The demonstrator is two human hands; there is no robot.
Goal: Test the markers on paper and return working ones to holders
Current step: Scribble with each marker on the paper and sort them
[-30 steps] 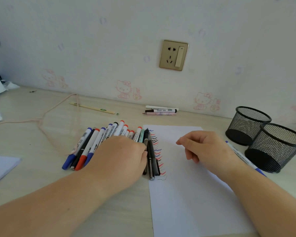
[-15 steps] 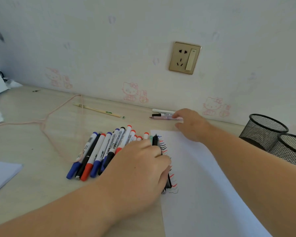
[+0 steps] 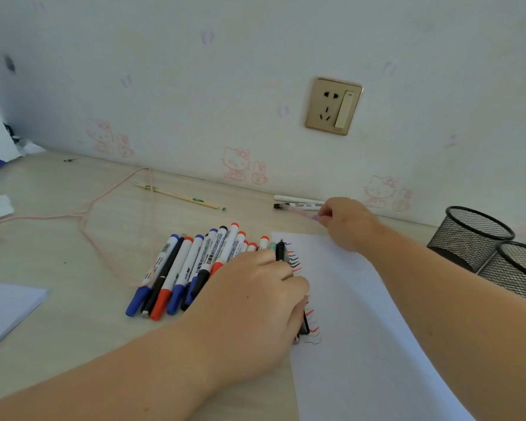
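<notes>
A row of several whiteboard markers (image 3: pixel 192 268) with blue, red and black caps lies side by side on the desk. My left hand (image 3: pixel 252 302) rests palm down across the row's right end, over black pens (image 3: pixel 280 249) at the paper's left edge. The white paper (image 3: pixel 353 314) shows red, blue and black squiggles along that edge. My right hand (image 3: pixel 343 223) reaches to the back wall and pinches a pale pink pen (image 3: pixel 301 211) lying there beside a white marker (image 3: pixel 298 199). Two black mesh holders (image 3: pixel 474 235) stand at the right.
A pink cord (image 3: pixel 104 214) loops across the desk at the left. A thin pencil (image 3: pixel 179 196) lies near the wall. A stack of white paper (image 3: pixel 3 311) sits at the left edge. A wall socket (image 3: pixel 333 106) is above the pens.
My right hand has moved from the paper to the back wall and closed its fingers on the pink pen. My left hand has stayed on the marker row.
</notes>
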